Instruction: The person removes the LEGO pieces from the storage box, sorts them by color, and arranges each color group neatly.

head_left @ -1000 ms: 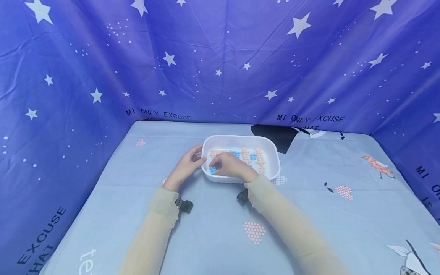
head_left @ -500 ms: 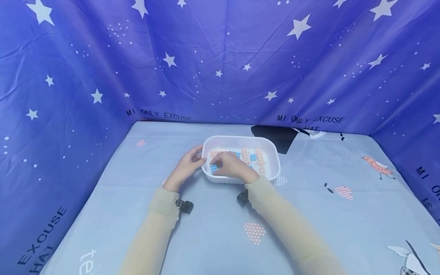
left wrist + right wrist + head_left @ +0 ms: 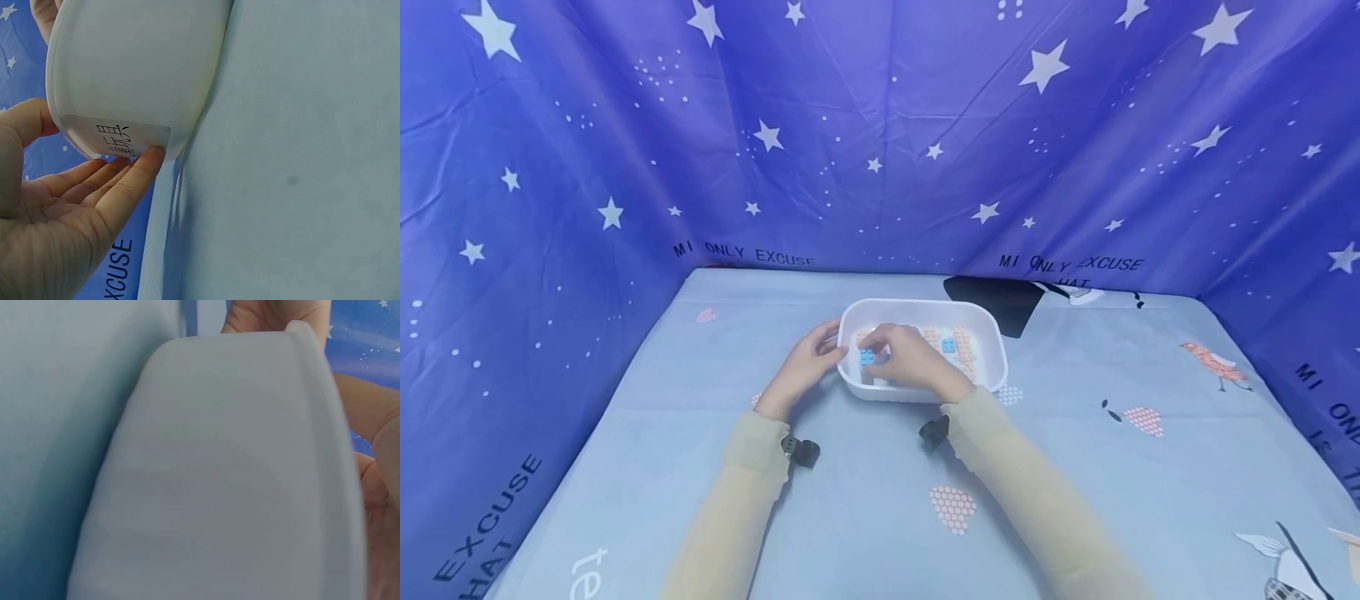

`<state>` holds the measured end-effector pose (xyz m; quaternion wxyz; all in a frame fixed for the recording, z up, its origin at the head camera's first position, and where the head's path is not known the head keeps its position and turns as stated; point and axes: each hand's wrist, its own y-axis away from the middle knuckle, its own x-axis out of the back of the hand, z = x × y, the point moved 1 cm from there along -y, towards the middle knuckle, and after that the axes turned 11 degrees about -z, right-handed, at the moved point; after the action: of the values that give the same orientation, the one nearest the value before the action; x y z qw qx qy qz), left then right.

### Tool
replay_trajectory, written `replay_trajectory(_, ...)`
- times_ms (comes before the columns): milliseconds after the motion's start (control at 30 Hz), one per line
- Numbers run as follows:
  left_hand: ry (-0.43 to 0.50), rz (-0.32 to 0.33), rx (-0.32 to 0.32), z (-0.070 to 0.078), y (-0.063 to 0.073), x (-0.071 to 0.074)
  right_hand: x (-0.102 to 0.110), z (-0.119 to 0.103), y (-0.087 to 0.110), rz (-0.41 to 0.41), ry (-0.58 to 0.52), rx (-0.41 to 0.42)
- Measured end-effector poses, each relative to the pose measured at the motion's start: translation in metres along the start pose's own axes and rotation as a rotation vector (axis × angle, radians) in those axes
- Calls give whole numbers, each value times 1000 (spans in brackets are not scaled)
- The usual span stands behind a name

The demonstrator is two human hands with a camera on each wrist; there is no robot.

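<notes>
A white plastic box (image 3: 997, 358) stands on the table with peach and blue toy bricks in it. My left hand (image 3: 807, 360) holds its left end. In the left wrist view the thumb is at the rim and the fingers (image 3: 128, 190) lie along the labelled outer wall. My right hand (image 3: 913, 360) reaches over the near rim into the box. Its thumb and index finger are apart beside a blue brick (image 3: 867, 357) at the left end. No brick shows between them. In the right wrist view the box wall (image 3: 212, 469) hides most of the bricks and fingertips.
A blue brick (image 3: 948, 344) and peach bricks (image 3: 964, 346) lie in the right part of the box. Light blue printed cloth (image 3: 865, 500) covers the table. Purple star-patterned curtains (image 3: 820, 108) close off the back and sides.
My right hand has shifted slightly right and its thumb and index finger have spread, showing more of the blue brick at the left. The left hand and the box stay put.
</notes>
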<state>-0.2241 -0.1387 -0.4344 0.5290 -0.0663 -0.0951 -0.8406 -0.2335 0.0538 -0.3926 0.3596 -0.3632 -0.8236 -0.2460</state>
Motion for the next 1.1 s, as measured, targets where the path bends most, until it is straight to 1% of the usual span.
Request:
replay_trajectory(133,6,9,16,-2,-1,0,2,-3,5,24,-17,18)
replay_trajectory(400,12,3,24,-4,1,-1,1,-15,20,96,-40,45)
replay_trajectory(533,13,4,22,-4,2,-1,-1,-20,29,118,-28,58)
replay_trajectory(733,22,-2,6,-4,1,-1,-3,-25,40,125,-22,68)
replay_trajectory(900,16,-2,-7,-3,2,-1,-4,-30,47,133,-7,112)
replay_trajectory(1100,16,-2,2,-2,-1,0,-7,-35,56,153,0,117)
